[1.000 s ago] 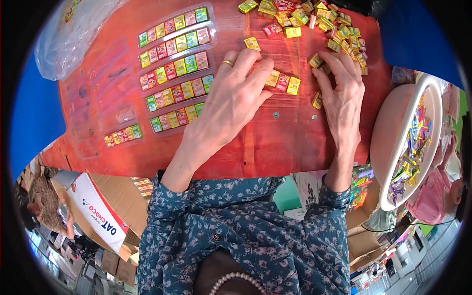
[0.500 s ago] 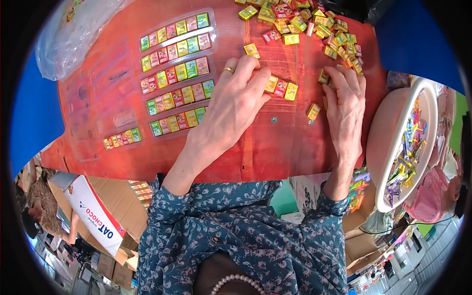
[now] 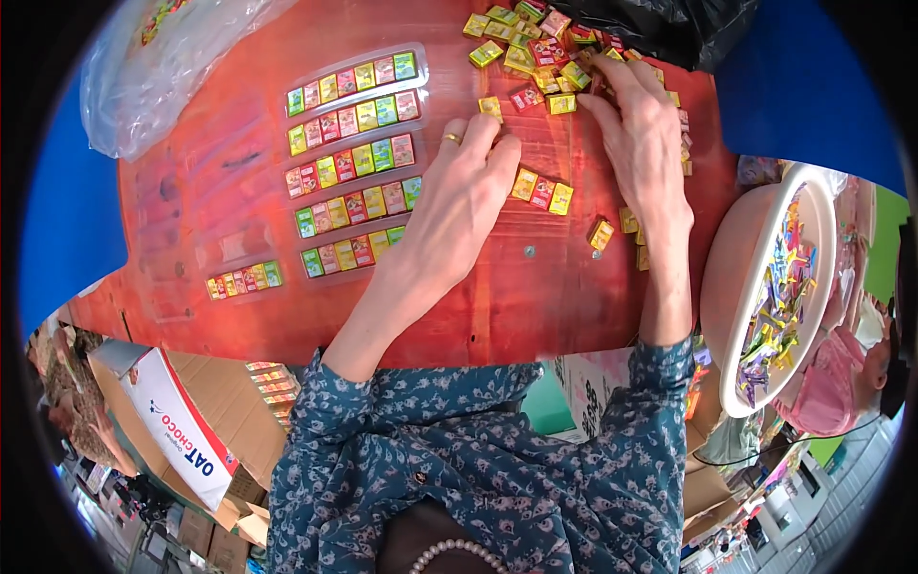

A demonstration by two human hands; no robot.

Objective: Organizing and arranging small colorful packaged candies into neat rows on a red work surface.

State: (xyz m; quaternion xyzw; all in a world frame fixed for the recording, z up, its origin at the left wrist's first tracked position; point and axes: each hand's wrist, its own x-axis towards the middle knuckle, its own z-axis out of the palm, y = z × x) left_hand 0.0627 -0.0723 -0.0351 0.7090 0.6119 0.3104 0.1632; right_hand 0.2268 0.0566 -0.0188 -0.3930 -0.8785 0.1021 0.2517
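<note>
My left hand [image 3: 457, 203], with a ring on one finger, rests on the red table with its fingers curled and close together. Whatever lies under its fingertips is hidden. A small yellow box [image 3: 490, 107] sits just beyond it, and a short row of three small boxes [image 3: 541, 191] lies to its right. My right hand [image 3: 643, 143] reaches over the far pile of small red and yellow boxes [image 3: 548, 52], thumb and fingers apart among them. Left of my left hand, a clear plastic tray [image 3: 421, 72] holds several rows of colourful little boxes, partly covered by that hand.
One loose yellow box [image 3: 601, 233] and others lie near my right wrist. A white tub [image 3: 719, 277] of colourful wrapped pieces stands at the right edge. A black plastic bag [image 3: 684, 29] is at the back, a clear bag [image 3: 124, 96] far left, a cardboard carton [image 3: 220, 383] below left.
My right hand has moved away from the boxes at the right, up and left onto the pile. My left hand has drawn back slightly from the row of three. The view has shifted a little.
</note>
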